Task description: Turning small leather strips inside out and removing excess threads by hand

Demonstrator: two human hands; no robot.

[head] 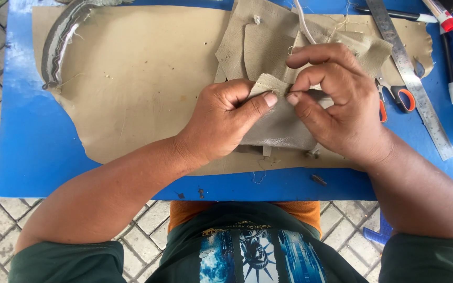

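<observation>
Fingers [268, 99] of both hands pinch a small grey-beige leather piece [279, 126].

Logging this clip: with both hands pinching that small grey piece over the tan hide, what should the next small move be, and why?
Probably a short pull of the right hand away from the left hand, to draw the fold flat. Both thumbs meet at the top edge of the small grey piece, which lies bunched over the tan hide. The scissors and steel ruler lie untouched beside it.
</observation>
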